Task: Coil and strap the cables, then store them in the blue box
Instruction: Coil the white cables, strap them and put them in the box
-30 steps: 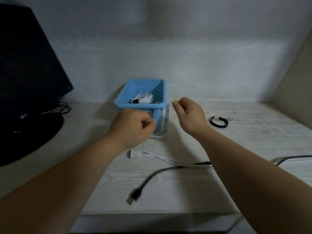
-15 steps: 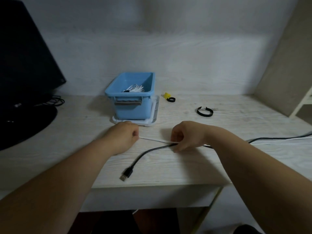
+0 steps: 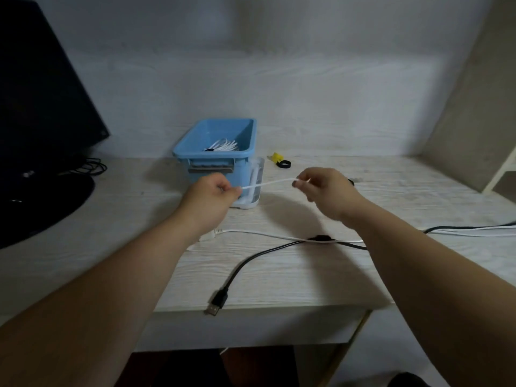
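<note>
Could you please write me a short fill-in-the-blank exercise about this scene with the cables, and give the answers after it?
1. The raised cable, pinched by the left hand and the right hand, is ____ in colour.
2. The coiled white cable lies inside the ____ box.
3. The black cable lying on the desk ends in a ____ plug.

Missing words: white; blue; USB.

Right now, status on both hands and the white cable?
Left hand and right hand both pinch the white cable, stretched between them. One coiled cable in blue box. Black cable loose on desk.
</note>
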